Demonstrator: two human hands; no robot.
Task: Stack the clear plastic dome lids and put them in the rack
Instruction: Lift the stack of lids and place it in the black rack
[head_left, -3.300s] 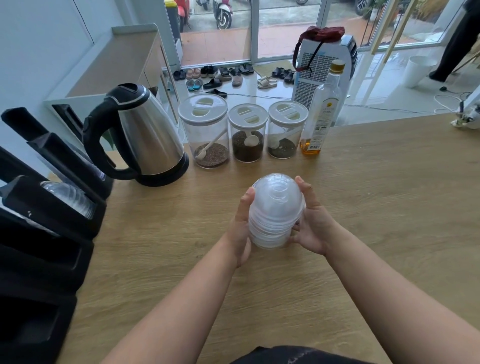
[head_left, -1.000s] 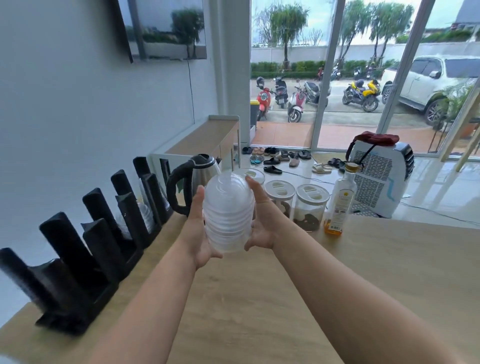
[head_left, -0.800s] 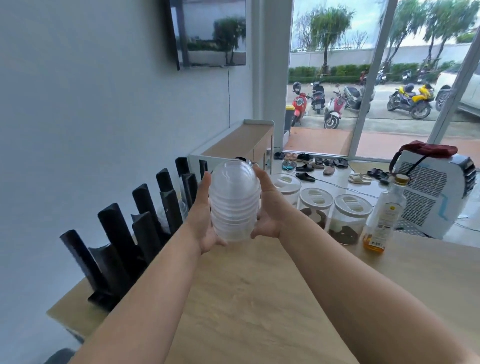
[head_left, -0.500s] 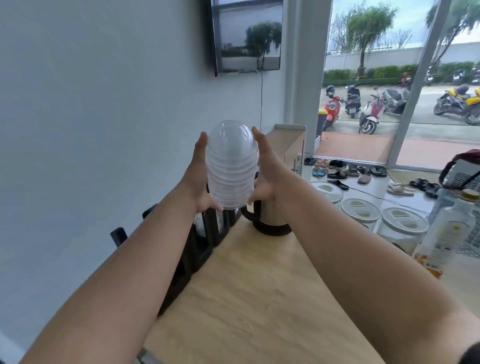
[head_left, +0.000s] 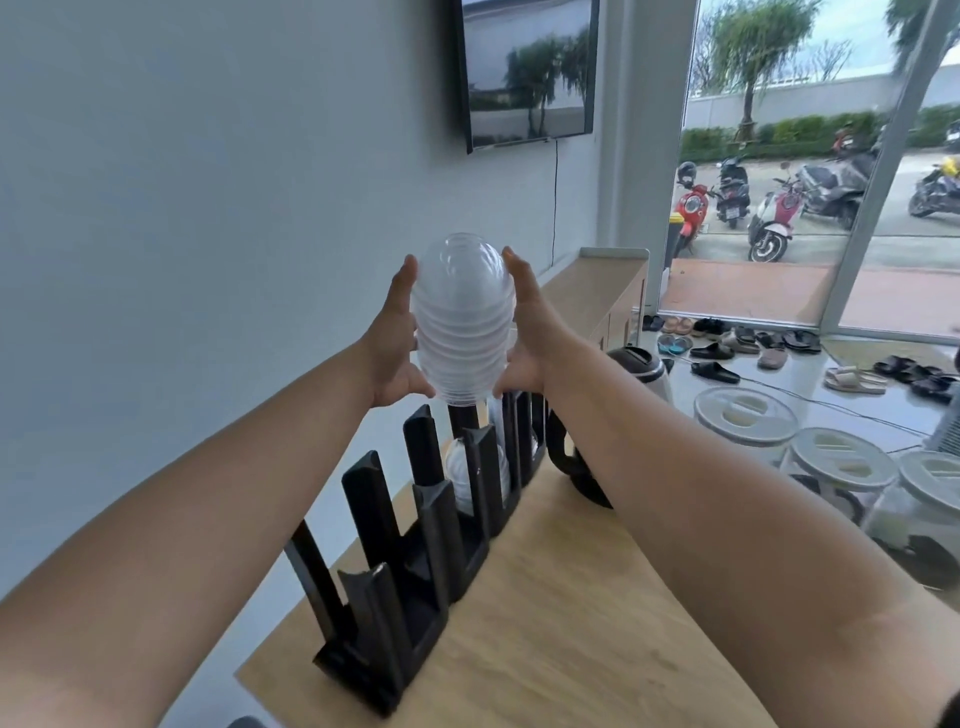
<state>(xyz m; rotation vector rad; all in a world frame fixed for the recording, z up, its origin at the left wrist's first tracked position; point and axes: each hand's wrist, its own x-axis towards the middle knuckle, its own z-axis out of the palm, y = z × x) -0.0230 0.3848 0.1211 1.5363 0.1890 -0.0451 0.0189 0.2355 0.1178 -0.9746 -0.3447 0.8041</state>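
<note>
A tall stack of clear dome lids is held upright in the air, dome end up. My left hand presses its left side and my right hand presses its right side. The stack hangs just above the far end of the black rack, which runs along the wooden counter's left edge by the wall. Another stack of clear lids sits in one of the rack's slots below; the nearer slots look vacant.
A steel kettle with a black handle stands just right of the rack, partly behind my right forearm. Three lidded jars sit at the right. The wooden counter stretches in front of me. A grey wall is close on the left.
Both hands have carried the lid stack from the middle of the counter up and left to above the rack. My view has turned left toward the wall and rack.
</note>
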